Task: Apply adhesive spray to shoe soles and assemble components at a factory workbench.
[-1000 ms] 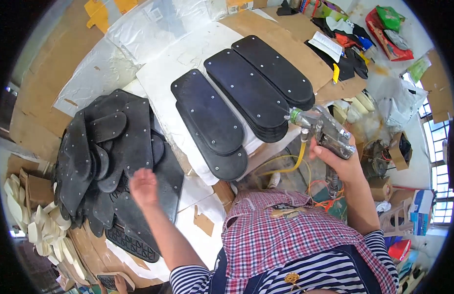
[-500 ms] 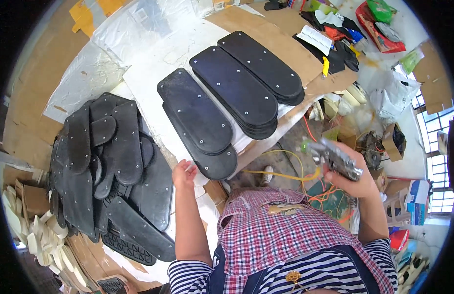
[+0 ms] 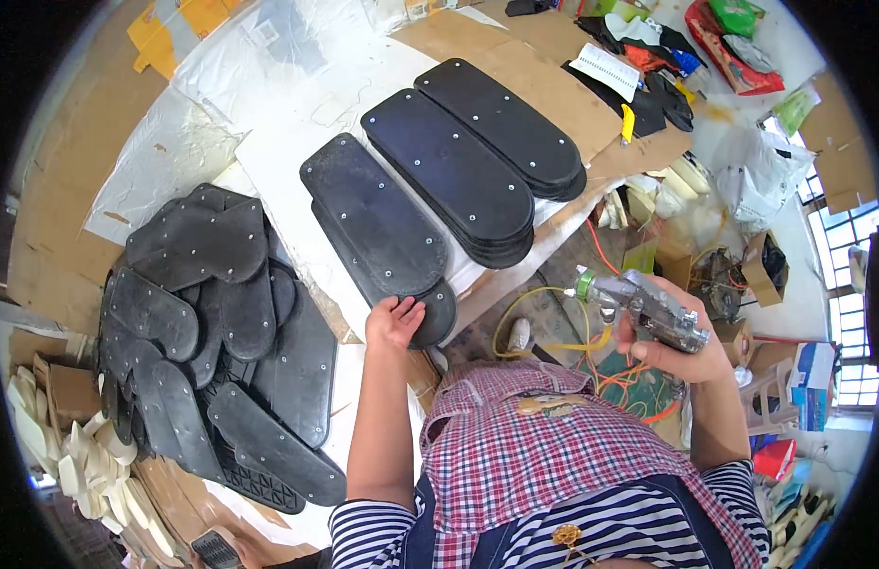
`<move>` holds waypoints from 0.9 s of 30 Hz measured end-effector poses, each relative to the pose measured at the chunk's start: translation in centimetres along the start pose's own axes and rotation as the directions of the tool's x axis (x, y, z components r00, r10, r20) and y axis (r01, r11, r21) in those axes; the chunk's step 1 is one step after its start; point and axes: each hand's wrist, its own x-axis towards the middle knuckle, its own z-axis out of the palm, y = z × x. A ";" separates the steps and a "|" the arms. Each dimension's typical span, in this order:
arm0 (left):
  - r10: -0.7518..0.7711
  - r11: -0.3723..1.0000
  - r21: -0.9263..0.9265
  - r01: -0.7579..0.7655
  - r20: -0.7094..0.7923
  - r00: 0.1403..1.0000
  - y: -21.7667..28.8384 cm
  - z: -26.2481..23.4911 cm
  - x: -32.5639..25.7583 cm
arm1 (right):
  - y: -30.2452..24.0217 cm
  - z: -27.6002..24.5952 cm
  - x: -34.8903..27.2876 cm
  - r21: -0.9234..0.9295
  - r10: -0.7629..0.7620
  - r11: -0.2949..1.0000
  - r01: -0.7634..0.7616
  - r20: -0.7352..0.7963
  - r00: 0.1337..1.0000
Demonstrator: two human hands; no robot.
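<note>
My right hand is wrapped around a metal spray gun with a green ring at its front end, held up over the floor to the right of the table. Fingers outstretched, my left hand rests at the near end of the leftmost stack of flat black pads. Its fingertips lie on the rounded end of a lower pad that sticks out. Beside this stack are a middle stack of pads and a right stack, all rounded at one end and dotted with metal studs.
A loose heap of black pads lies to the left. Yellow tubing and orange hoses hang and trail near the gun. An open notebook and a yellow cutter lie far right. Another person's hand shows at lower left.
My left hand has moved right and forward onto the near pad's end. The spray gun has turned, showing its green ring clearly. Pads in the left heap have shifted.
</note>
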 end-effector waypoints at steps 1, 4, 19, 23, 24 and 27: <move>-0.045 0.993 -0.105 0.044 -0.009 0.999 0.0 0.7 -0.1 | 0.0 0.0 0.0 -0.025 0.001 1.000 -0.001 0.016 1.000; -0.048 0.963 -0.266 0.039 -0.026 0.999 -0.2 2.5 0.0 | 1.3 0.5 0.5 -0.052 0.025 0.998 -0.024 0.033 0.999; 0.227 0.974 0.067 -0.217 -0.332 0.916 2.5 6.8 2.0 | 3.5 1.3 1.7 -0.066 0.007 0.998 -0.006 0.002 1.000; 0.427 0.873 0.356 -0.334 -0.224 0.876 1.6 6.8 3.3 | 3.1 1.7 2.2 -0.073 0.028 0.997 -0.026 0.030 0.999; 0.424 0.874 0.355 -0.332 -0.225 0.877 1.4 6.8 3.2 | 3.1 1.7 2.5 -0.055 0.024 0.998 -0.022 0.032 0.999; 0.475 0.853 0.392 -0.345 -0.307 0.825 1.8 8.1 1.9 | 2.8 1.6 2.9 -0.049 0.011 0.999 -0.010 0.011 1.000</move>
